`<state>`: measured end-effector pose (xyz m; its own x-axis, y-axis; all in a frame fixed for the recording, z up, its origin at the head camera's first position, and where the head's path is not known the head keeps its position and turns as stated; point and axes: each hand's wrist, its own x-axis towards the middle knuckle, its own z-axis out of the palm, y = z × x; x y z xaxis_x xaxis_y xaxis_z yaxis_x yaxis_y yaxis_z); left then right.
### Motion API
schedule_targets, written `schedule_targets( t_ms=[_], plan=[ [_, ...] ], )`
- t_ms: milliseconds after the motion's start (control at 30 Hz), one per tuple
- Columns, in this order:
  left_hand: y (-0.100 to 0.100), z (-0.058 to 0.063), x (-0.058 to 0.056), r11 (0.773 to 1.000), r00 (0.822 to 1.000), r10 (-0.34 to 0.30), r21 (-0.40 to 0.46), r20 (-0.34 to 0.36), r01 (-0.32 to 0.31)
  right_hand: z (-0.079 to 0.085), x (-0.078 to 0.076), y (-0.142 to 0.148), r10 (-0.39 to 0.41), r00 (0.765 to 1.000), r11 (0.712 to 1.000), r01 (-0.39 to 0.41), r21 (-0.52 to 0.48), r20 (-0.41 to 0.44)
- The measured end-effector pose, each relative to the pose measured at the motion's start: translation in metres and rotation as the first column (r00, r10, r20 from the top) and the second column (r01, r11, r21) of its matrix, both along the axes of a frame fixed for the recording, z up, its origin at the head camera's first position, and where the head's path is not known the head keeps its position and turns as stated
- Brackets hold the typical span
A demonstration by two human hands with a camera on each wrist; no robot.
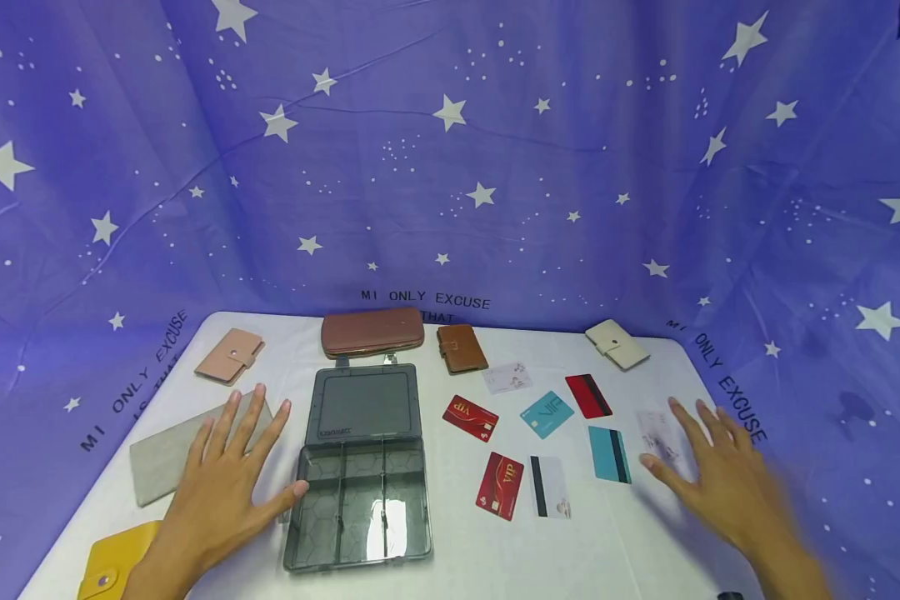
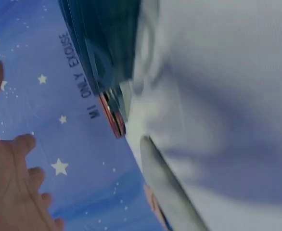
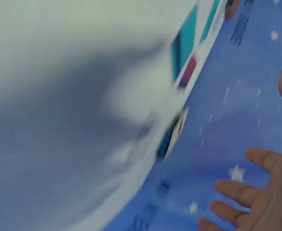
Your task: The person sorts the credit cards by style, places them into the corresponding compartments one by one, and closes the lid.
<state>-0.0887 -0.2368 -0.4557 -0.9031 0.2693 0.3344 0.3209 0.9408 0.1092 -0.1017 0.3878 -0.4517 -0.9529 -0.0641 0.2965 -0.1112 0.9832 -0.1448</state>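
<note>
My left hand (image 1: pixel 225 479) hovers with spread fingers between the grey wallet (image 1: pixel 161 454) and a dark translucent compartment box (image 1: pixel 360 504), holding nothing. The box lies with its lid (image 1: pixel 363 404) folded back. On the right, my right hand (image 1: pixel 727 475) is also spread and holds nothing; beside it lies a pale floral card (image 1: pixel 656 433). Left of that hand are two red VIP cards (image 1: pixel 500 486), a blue VIP card (image 1: pixel 547 414), a red striped card (image 1: pixel 588 396), a blue striped card (image 1: pixel 609 455) and a white striped card (image 1: pixel 551 487).
A yellow card holder (image 1: pixel 116 558) sits at the near left, partly behind my left hand. Along the back are a pink card holder (image 1: pixel 230 356), a brown zip wallet (image 1: pixel 372 332), a brown card holder (image 1: pixel 462 348) and a cream card holder (image 1: pixel 617 345). A starry purple curtain (image 1: pixel 450 167) surrounds the table.
</note>
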Motion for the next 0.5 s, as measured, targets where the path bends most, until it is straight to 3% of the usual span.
schedule_targets(
  t_ms=[233, 367, 500],
  plan=[
    [0.012, -0.017, 0.013, 0.981, 0.990, -0.085, 0.184, 0.109, 0.064, -0.016, -0.001, -0.058, 0.161, 0.987, 0.971, -0.158, -0.178, 0.000],
    [0.011, -0.028, 0.018, 0.956, 0.988, -0.123, 0.278, 0.097, 0.092, -0.026, -0.006, -0.082, 0.217, 0.971, 0.957, -0.192, -0.216, 0.101],
    [0.010, -0.036, 0.019, 0.920, 0.984, -0.170, 0.367, 0.057, 0.137, -0.032, -0.009, -0.097, 0.200, 0.956, 0.969, -0.160, -0.188, 0.214]
  ],
)
